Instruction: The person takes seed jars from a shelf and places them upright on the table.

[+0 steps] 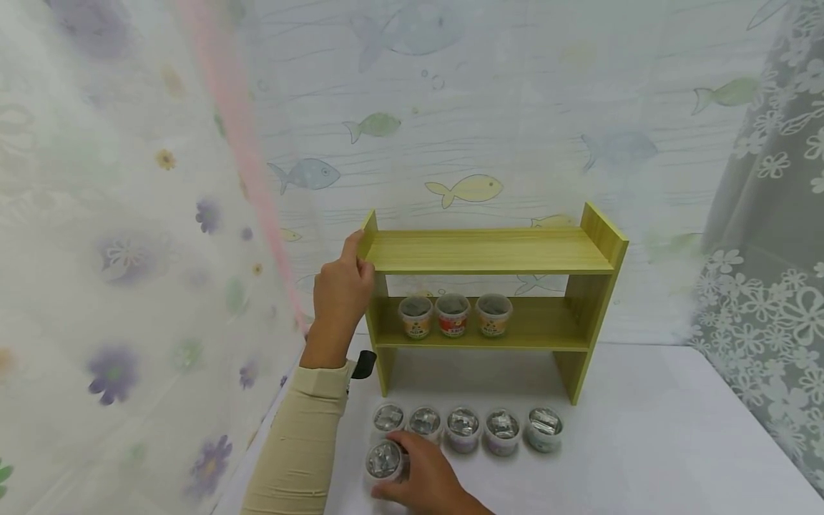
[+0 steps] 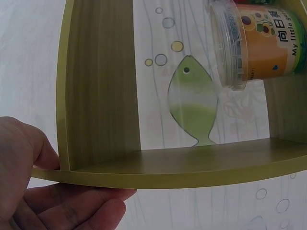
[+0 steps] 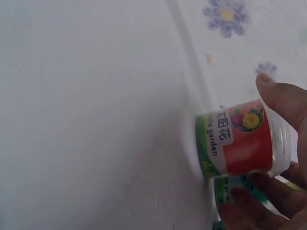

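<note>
My left hand grips the upper left corner of a small yellow-green wooden shelf. In the left wrist view the thumb lies on one side of its board and the fingers are curled beneath. At the front left of the white table, my right hand holds a small clear-rimmed plastic cup with a foil packet inside. Seen from the right wrist, this flower-growing cup has a red label, with the thumb and fingers about its rim.
On the middle board stand three similar cups, two orange-labelled and a red one between them. Several more cups form a row on the table before the shelf. A fish-patterned curtain hangs behind, a flowered one at left.
</note>
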The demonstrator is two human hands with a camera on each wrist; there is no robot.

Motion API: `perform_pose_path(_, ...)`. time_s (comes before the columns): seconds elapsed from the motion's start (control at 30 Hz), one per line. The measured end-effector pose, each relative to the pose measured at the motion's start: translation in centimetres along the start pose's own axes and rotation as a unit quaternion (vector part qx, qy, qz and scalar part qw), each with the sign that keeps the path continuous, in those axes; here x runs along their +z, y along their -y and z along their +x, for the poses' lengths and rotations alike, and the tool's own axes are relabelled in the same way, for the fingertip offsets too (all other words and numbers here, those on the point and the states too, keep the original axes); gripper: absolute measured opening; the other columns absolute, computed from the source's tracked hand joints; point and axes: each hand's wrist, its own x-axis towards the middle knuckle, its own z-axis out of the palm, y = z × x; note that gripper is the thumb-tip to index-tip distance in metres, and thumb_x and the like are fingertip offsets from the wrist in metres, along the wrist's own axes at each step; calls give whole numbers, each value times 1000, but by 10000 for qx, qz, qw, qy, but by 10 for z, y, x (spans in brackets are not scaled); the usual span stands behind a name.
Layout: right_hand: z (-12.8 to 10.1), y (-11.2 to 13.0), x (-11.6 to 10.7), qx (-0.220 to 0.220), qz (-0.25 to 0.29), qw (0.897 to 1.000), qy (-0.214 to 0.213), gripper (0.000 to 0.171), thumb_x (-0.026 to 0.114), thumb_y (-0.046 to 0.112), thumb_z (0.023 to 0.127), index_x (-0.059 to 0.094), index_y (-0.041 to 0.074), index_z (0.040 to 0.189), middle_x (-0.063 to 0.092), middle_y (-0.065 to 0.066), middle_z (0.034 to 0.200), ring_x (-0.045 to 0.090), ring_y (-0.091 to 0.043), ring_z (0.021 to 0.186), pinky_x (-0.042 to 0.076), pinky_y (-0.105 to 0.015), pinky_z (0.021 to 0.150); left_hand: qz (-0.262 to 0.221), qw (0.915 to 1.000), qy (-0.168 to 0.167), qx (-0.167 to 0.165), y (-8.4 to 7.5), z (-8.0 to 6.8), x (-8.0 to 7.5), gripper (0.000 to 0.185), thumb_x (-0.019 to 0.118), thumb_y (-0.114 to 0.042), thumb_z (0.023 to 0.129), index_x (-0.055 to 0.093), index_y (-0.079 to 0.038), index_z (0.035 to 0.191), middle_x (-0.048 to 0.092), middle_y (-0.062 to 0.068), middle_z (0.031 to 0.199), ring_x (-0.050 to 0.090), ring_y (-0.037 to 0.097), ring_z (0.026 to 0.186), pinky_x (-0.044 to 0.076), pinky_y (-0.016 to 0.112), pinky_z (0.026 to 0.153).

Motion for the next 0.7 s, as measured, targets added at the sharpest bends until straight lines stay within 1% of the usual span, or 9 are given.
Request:
perform_pose_path(0.13, 2, -2, -1, -32, 62, 10000, 2, 77, 89, 56, 74, 64, 14, 134, 69, 6, 126, 64, -9, 113, 54, -33, 95, -11, 10000, 45, -20, 1, 0, 0, 51, 53, -17, 101, 50, -22, 152, 44, 4, 55, 38, 20, 41, 33, 33, 39)
perform_pose_path(0.23, 2, -2, -2, 28, 162, 9998, 118, 78, 89, 56, 73, 64, 14, 134, 69, 7, 126, 64, -7, 112, 54, -33, 95, -12, 10000, 55, -38, 1, 0, 0, 51, 53, -17, 101, 50, -22, 152, 44, 4, 55, 38, 20, 41, 33, 33, 39)
perform_pose_path(0.33, 1, 1, -5, 299, 197, 9989, 318, 81, 89, 58, 72, 63, 17, 136, 68, 9, 127, 63, -6, 113, 54, -34, 96, -19, 10000, 44, -39, 1, 0, 0, 51, 53, -17, 101, 50, -22, 151, 44, 4, 55, 38, 20, 41, 33, 33, 39)
perform_pose_path(0.47, 0, 5, -13, 611, 160, 9966, 526, 81, 88, 60, 72, 62, 21, 138, 67, 10, 129, 64, -8, 113, 54, -37, 95, -44, 10000, 22, -20, 1, 0, 0, 51, 53, -16, 101, 50, -22, 151, 44, 4, 55, 37, 20, 41, 32, 33, 39)
perform_pose_path(0.6, -1, 10, -20, 514, 50, 9975, 484, 80, 87, 60, 72, 62, 21, 137, 68, 8, 128, 65, -12, 112, 55, -37, 93, -58, 10000, 27, -17, 1, 0, 0, 51, 52, -16, 101, 50, -22, 151, 43, 4, 55, 36, 19, 41, 31, 33, 39)
perform_pose_path(0.7, -2, 13, -28, 425, 37, 9983, 403, 79, 87, 60, 73, 62, 19, 135, 68, 4, 129, 66, -16, 113, 54, -37, 95, -43, 10000, 43, -20, 1, 0, 0, 51, 52, -16, 101, 50, -22, 151, 43, 4, 55, 37, 19, 41, 32, 33, 39)
